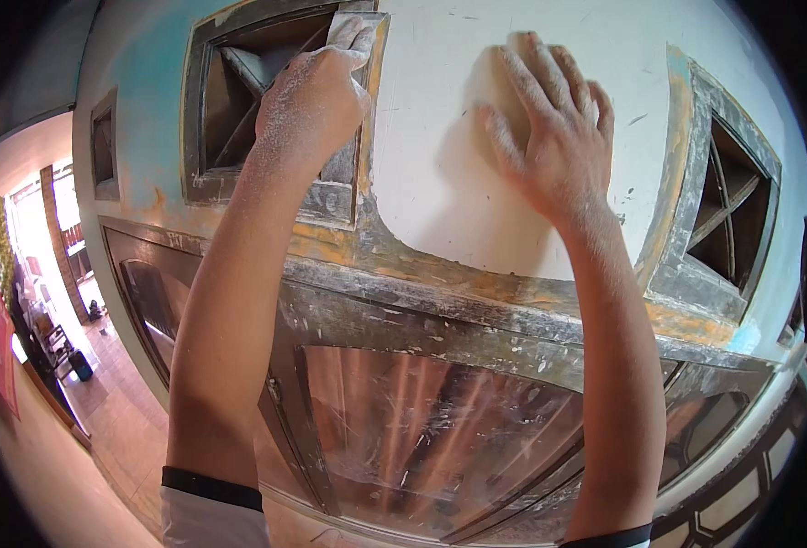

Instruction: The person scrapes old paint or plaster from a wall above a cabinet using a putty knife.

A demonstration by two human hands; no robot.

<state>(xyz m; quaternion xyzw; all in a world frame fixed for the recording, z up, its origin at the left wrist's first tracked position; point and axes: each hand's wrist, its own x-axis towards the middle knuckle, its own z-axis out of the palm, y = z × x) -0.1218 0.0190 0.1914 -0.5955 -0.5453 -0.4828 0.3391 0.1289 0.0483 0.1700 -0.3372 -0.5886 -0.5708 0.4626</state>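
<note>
Two bare hands up on an old door [440,301], both dusted white. Left hand [316,100] curled over the inner edge of a square carved recess [239,100] at upper left, fingers hooked on its frame; holds nothing that I can make out. Right hand [554,128] spread wide, palm pressed on the white filled panel [440,173], fingers fanned; a tan patch under the fingertips, possibly sandpaper, too hidden to tell. Second square recess [727,210] at far right, well apart from the right hand. Below the hands: scraped grey moulding with orange streaks, then a dark glossy lower panel [421,429]. Tiled floor [120,429] at lower left.
</note>
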